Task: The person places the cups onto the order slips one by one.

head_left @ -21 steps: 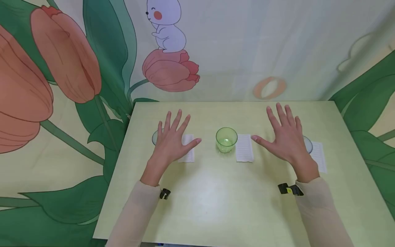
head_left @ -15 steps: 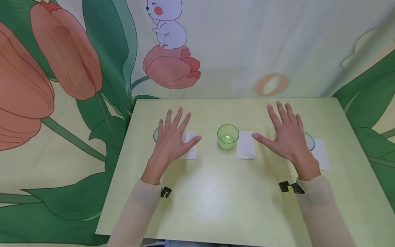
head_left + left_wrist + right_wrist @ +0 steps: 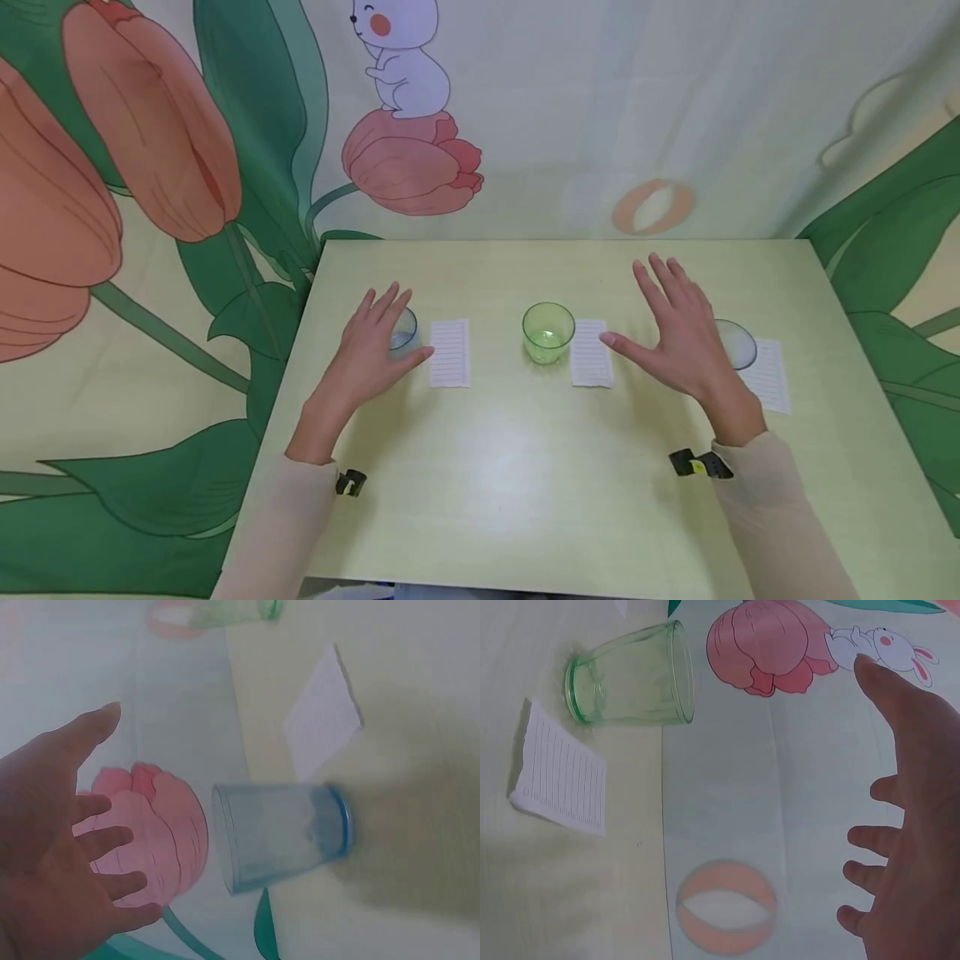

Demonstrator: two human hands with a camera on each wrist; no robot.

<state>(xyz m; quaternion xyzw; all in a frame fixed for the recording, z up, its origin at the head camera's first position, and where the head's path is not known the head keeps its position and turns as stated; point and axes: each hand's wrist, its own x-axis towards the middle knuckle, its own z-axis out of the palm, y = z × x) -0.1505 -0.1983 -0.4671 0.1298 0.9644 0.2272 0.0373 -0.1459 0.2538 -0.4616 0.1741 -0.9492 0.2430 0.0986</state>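
Observation:
My left hand (image 3: 366, 350) hovers over the left of the table, thumb apart from the fingers, partly covering a clear blue glass (image 3: 405, 330). In the left wrist view that blue glass (image 3: 281, 834) stands upright on the table, apart from the palm. My right hand (image 3: 678, 337) is raised with fingers extended, holding nothing. It partly hides another clear bluish glass (image 3: 737, 345) at the right. Between the hands a green glass (image 3: 548, 333) stands upright; the right wrist view shows this green glass (image 3: 630, 675) away from the fingers.
Lined paper slips lie beside the glasses: a left slip (image 3: 450, 354), a middle slip (image 3: 592, 354) and a right slip (image 3: 768, 375). The pale table (image 3: 510, 492) ends at the back against a printed curtain (image 3: 555, 125) with tulips and a white rabbit.
My left hand has moved left and its fingers have drawn closer together, uncovering the left paper slip and part of the blue glass. The right hand's fingers are slightly less spread.

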